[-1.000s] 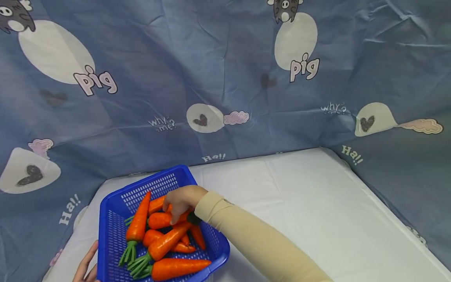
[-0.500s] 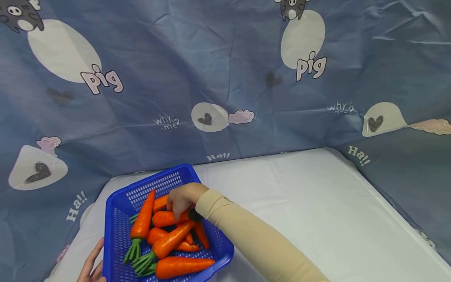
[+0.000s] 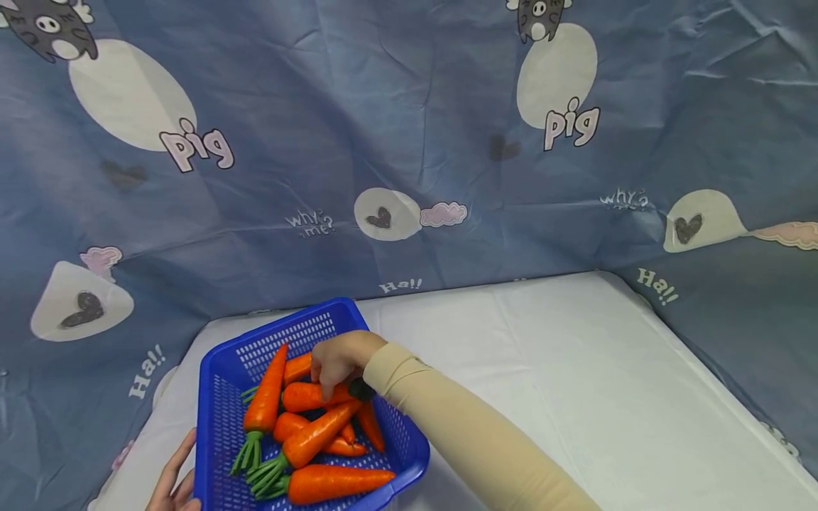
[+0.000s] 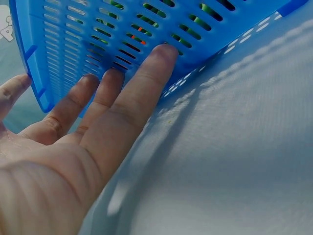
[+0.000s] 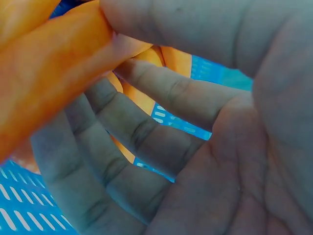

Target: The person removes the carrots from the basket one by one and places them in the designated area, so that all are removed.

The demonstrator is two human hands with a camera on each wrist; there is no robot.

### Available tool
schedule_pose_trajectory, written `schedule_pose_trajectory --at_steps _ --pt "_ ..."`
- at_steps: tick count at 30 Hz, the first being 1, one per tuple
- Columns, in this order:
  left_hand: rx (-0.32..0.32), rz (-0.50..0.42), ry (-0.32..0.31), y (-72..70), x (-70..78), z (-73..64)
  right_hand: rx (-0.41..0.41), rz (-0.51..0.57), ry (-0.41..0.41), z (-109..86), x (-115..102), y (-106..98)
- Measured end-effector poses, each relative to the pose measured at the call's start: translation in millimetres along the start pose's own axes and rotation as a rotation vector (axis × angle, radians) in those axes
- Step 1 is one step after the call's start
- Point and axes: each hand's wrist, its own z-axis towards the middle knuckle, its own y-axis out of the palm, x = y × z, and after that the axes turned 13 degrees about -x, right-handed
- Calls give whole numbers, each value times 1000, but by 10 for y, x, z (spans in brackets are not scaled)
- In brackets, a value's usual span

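Backdrop fabric (image 3: pixel 486 156) reading “pig,” “why me?” and “Ha!!” hangs behind the white worktop (image 3: pixel 562 369). I see little shifted this past second: the left hand (image 4: pixel 73 152), straight-fingered, touches the blue basket's (image 3: pixel 220 426) outside; inside, the right hand (image 3: pixel 345 355) keeps its fingers curled round one carrot (image 5: pixel 58 73), seemingly unlifted.

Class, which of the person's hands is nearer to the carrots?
Right. The right hand is inside the basket, gripping a carrot; the left hand touches the basket's outer side.
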Motion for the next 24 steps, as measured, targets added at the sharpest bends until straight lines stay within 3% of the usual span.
schedule_pose_trajectory --at_steps 6,13,17,24 --pt "-1 -1 -21 -15 25 -9 -6 8 -3 -23 -11 -9" --pt "-33 -52 -24 -42 10 -16 -19 -43 -68 -66 48 -7" --pt "2 -83 -43 -17 35 2 -27 -36 -90 -101 77 -16" --pt "4 -140 -60 -7 52 14 1 -6 -53 -194 87 -55"
